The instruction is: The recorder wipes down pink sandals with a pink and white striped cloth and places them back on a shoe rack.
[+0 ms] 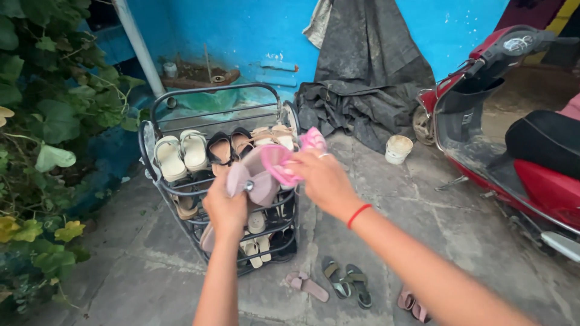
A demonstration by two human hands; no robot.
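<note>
Above the metal shoe rack (158, 130), left hand (225, 208) grips a mauve sandal (252, 178), fingers closed around it. Right hand (323, 178) pinches a pink cloth (284, 163) against the sandal. Loose sandals (347, 282) lie on the stone floor (151, 265).

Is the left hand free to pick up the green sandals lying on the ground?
Probably not as things stand. The left hand is closed on a mauve sandal held up over the shoe rack, and the green sandals lie low on the paving, below the right forearm.
</note>
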